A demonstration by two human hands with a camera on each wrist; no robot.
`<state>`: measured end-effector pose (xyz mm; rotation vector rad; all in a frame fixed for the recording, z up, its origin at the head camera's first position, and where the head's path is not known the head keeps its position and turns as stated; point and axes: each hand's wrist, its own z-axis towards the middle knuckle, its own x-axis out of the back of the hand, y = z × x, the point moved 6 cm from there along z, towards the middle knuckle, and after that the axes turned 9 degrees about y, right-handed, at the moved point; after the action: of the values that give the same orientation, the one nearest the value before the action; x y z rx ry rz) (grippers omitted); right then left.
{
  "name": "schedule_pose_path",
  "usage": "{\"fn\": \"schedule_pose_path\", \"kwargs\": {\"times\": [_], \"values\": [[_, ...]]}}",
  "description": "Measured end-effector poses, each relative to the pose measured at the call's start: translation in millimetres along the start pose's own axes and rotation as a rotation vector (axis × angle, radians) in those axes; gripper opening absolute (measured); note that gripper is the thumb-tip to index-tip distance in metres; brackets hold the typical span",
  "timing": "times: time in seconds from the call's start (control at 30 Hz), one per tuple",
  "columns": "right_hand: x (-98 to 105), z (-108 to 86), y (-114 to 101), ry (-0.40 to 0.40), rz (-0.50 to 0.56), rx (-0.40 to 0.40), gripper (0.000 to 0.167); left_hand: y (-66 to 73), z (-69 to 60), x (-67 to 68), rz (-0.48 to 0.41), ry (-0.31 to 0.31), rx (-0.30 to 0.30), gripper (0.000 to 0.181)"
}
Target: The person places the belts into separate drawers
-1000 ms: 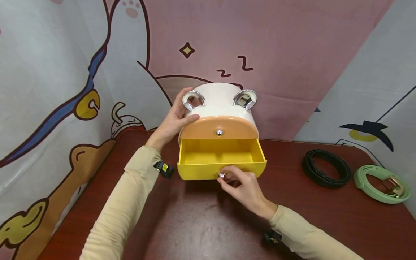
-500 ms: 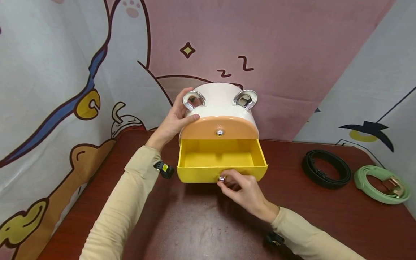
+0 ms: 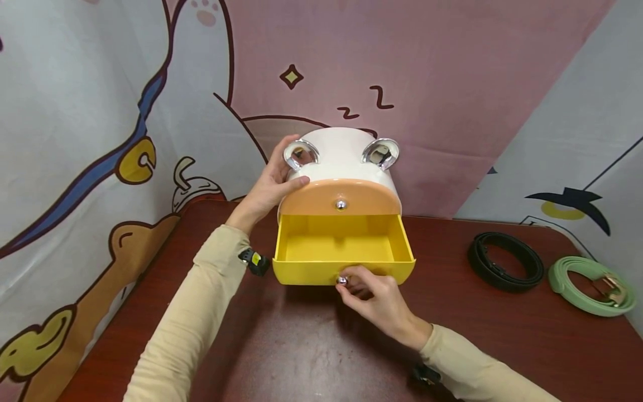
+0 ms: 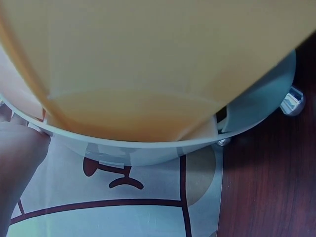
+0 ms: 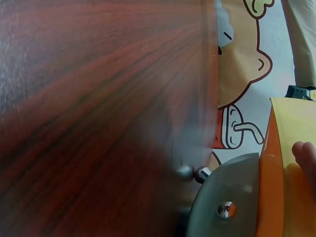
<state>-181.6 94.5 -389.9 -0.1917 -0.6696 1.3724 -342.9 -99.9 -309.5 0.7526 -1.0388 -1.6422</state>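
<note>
A white box (image 3: 340, 159) with two silver ring-like parts on top and an orange upper front (image 3: 321, 196) stands near the back of the table. Its yellow drawer (image 3: 301, 271) is pulled out, and the drawer's visible inside holds nothing. At the box's left side, the left hand (image 3: 263, 192) grips it, thumb on the upper front edge and fingers around the side. Thumb and fingers of the right hand (image 3: 384, 304) pinch the drawer's silver knob (image 3: 342, 280). The left wrist view catches part of the left hand (image 4: 19, 153); fingertips (image 5: 305, 153) show in the right wrist view.
On the right of the brown table (image 3: 301, 346) lie a coiled black belt (image 3: 527, 262) and, beside it, a coiled green belt (image 3: 565, 285) with a gold-coloured buckle. A printed cloth (image 3: 442, 111) with cartoon figures hangs behind the table.
The yellow drawer has come slightly farther out toward the person, with the right hand moving along on its knob. The left hand has stayed on the box.
</note>
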Motion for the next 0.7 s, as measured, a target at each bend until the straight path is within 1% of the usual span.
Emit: {"fn": "schedule_pose_path", "kwargs": {"times": [0.1,0.33,0.7], "values": [[-1.0,-0.8,-2.1,0.005,0.014,0.010,0.015,-0.4,-0.1,0.3,0.009,0.004,0.012,0.077],[-2.0,-2.0,-4.4,0.016,0.022,0.032,0.018,-0.2,-1.3,-0.4,0.005,0.000,0.026,0.077],[-1.6,-4.5,-7.8,0.020,0.034,0.030,0.018,-3.2,0.2,2.0,0.003,-0.006,0.014,0.078]]}}
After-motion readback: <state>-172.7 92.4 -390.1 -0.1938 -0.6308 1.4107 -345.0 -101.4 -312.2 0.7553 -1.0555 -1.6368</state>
